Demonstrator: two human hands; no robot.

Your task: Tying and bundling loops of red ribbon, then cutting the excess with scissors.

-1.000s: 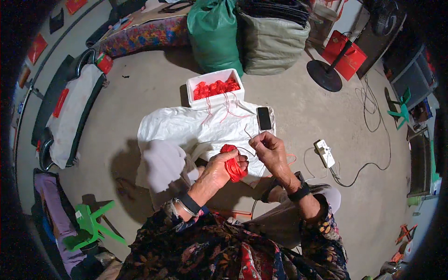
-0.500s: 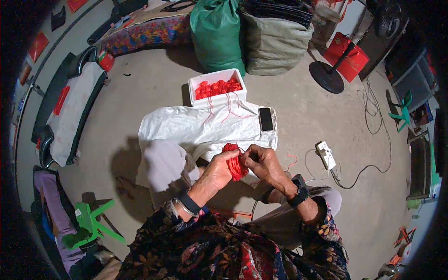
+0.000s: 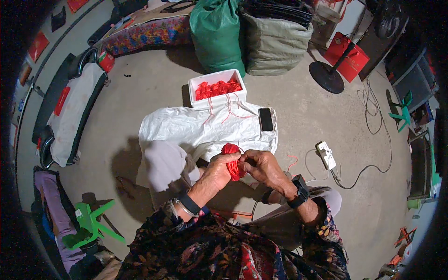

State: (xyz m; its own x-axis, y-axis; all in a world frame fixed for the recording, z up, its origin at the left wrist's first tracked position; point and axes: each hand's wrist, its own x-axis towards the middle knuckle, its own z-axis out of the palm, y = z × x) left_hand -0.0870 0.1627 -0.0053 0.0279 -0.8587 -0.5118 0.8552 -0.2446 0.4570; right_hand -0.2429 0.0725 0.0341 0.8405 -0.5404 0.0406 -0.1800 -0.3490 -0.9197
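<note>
Across the floor (image 3: 140,88) spreads one white sheet (image 3: 172,123); one red bag (image 3: 355,60) bears pale printing. One white box (image 3: 220,101) holds red cord (image 3: 217,88). Of two hands, the left hand (image 3: 217,171) curls around one red bundle (image 3: 233,170), which lies between both; the right hand (image 3: 265,167) presses thumb and fingers together against its right side, though what they pinch I cannot tell. One dark phone (image 3: 266,120) lies nearby.

**Head cam: fisheye, looking down**

Shoots from head height, tilted slightly forward. Left hand (image 3: 217,171) and right hand (image 3: 264,166) mid-frame, close range. Floor (image 3: 368,219) spreads left and right; green sack (image 3: 217,39) at far edge.
</note>
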